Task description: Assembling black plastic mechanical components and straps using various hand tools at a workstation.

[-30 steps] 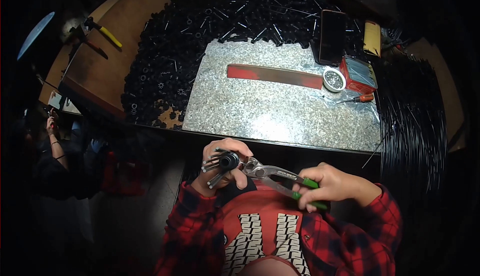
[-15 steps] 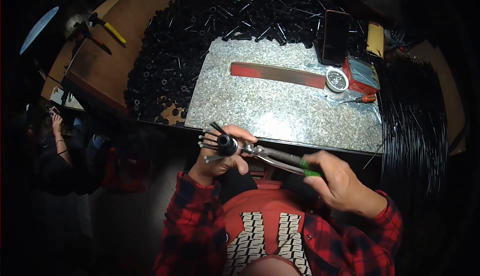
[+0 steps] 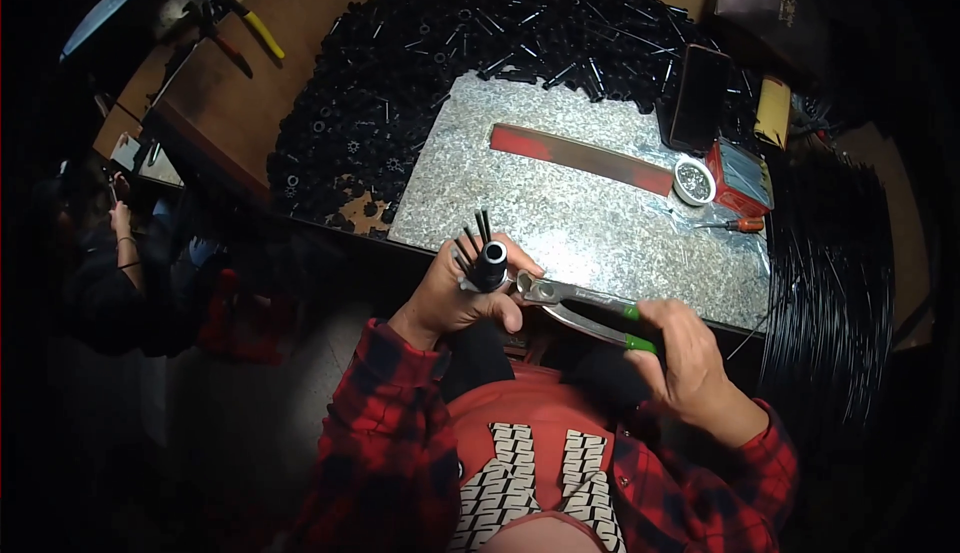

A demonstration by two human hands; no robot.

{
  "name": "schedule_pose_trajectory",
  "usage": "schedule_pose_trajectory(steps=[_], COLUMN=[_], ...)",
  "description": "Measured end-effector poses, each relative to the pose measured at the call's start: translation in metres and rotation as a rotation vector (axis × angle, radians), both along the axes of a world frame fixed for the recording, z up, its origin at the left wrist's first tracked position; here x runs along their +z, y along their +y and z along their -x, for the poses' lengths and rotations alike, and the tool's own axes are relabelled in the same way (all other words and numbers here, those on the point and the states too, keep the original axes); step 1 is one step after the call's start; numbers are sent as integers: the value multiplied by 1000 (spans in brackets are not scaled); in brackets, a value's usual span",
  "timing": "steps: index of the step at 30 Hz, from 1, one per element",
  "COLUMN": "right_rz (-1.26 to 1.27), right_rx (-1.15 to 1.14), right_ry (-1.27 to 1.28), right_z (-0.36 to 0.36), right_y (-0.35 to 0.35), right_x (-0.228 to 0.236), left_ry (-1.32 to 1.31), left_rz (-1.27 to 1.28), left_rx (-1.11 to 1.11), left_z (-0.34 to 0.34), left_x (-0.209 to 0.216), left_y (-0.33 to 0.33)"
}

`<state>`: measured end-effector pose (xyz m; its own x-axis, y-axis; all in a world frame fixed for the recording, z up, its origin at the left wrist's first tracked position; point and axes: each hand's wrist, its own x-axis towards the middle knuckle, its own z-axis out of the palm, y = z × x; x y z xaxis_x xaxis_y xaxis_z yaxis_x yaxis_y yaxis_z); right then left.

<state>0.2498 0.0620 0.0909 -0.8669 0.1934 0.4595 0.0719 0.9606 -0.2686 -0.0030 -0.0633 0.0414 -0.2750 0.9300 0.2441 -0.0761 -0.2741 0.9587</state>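
Note:
In front of the table's near edge my left hand (image 3: 447, 288) is closed round a black tubular part with rods (image 3: 490, 271). Its round hollow end points up, and several thin dark rods stick out beside it. My right hand (image 3: 688, 358) grips pliers (image 3: 590, 298) with green-tipped handles. The handles are spread a little. The metal jaws lie beside the tubular part, close to my left fingertips; whether they bite on anything cannot be made out.
A heap of black parts (image 3: 400, 63) surrounds a speckled stone slab (image 3: 540, 213). On the slab lie a red-brown bar (image 3: 580, 159), a white cup of small metal pieces (image 3: 694, 182), a red box (image 3: 740, 181) and a screwdriver (image 3: 740, 224). A phone (image 3: 698, 98) and a bundle of black rods (image 3: 825, 283) are at right.
The tubular part has turned, so its rods now point upward rather than left. The pliers have rolled to show their flat side. The view has shifted, moving the table rightward in the picture.

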Motion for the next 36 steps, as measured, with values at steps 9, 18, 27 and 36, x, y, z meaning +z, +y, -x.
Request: schedule_pose_trajectory(steps=[9, 18, 27, 36], right_rz=[1061, 1885, 473, 115], right_rx=[100, 94, 82, -1], right_ry=[-576, -620, -506, -379], right_z=[-5, -8, 5, 8], right_y=[5, 20, 12, 13], right_x=[6, -3, 2, -13], left_ry=[-30, 97, 63, -34], left_rz=[-49, -18, 30, -26], left_rx=[-138, -213, -121, -62], left_z=[5, 9, -3, -15], left_x=[6, 9, -2, -4], left_y=[4, -3, 4, 11])
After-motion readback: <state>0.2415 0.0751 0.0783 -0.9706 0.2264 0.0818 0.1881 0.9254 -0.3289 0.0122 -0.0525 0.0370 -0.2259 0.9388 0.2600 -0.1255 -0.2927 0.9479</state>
